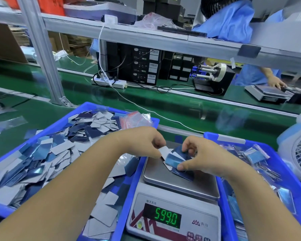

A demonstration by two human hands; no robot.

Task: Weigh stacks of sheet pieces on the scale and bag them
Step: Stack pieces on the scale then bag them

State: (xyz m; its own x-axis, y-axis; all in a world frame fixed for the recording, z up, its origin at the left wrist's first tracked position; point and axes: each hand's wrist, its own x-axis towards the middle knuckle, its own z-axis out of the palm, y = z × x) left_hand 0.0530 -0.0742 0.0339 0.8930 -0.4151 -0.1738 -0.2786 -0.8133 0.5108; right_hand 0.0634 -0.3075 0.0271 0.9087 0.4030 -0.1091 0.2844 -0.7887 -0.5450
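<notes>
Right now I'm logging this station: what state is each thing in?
Scale display: lit, reads 599.0.
Scale pan: loaded with sheet pieces.
Left hand: pinching a white piece.
Right hand: gripping the pieces.
Left bin: full of loose pieces.

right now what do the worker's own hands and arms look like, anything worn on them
Both the left hand and right hand are bare: no gloves, rings, or watch show. Both forearms are bare to the bottom of the picture, no sleeves in view. Fingernails look short and plain.

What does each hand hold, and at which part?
Left hand pinches a grey sheet piece at its top edge; right hand grips blue pieces by their right ends.
</notes>
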